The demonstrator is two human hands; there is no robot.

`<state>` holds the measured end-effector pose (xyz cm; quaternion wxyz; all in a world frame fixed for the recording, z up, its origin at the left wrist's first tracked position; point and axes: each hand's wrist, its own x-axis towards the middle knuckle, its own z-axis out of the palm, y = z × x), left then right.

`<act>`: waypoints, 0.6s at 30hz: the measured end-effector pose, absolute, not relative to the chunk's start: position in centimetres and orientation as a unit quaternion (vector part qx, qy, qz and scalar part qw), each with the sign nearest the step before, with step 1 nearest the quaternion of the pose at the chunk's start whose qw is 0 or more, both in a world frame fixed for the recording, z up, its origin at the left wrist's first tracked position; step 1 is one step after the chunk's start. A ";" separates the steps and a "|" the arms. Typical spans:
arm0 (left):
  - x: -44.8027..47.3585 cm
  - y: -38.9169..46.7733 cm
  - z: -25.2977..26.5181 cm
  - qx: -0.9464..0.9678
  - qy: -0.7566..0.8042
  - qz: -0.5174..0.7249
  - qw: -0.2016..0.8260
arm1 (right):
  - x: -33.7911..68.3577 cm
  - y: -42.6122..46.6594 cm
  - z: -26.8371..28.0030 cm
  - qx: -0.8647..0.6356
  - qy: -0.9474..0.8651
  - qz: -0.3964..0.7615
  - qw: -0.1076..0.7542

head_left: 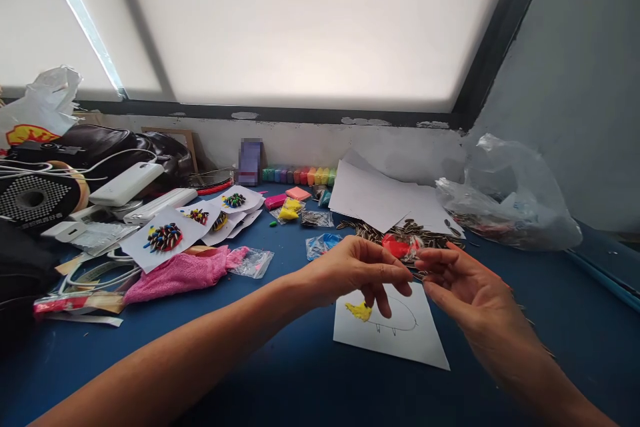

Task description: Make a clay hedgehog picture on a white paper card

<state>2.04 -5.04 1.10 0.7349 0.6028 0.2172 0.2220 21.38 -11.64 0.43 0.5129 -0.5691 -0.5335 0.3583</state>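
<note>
My left hand hangs over the top of a white paper sheet, its thumb and forefinger drawn together. Anything in that pinch is too small to make out. Facing it on the right is my right hand, palm inward, with the thumb apart from the curved fingers and nothing visible in it. An oval with short legs is drawn on the sheet, and yellow clay fills its pointed left end. Behind my fingertips lies a clear packet of red clay, partly covered by the hands, beside striped sunflower seeds.
Several finished clay-and-seed pictures lie left, near a pink cloth. Blank paper rests behind the seeds. A row of coloured clay lines the wall. A plastic bag sits right; a power bank and cables crowd the left.
</note>
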 end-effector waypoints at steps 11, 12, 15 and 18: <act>2.1 -4.7 0.5 0.587 0.243 0.239 0.734 | 21.4 -11.5 0.3 -0.585 -0.532 0.340 0.509; 2.1 -4.6 0.4 0.586 0.248 0.242 0.733 | 21.4 -11.4 0.3 -0.585 -0.530 0.342 0.510; 2.1 -4.5 0.3 0.586 0.262 0.247 0.726 | 21.4 -11.3 0.1 -0.572 -0.530 0.354 0.516; 2.1 -4.4 0.2 0.586 0.261 0.249 0.726 | 21.4 -11.3 0.2 -0.559 -0.532 0.361 0.524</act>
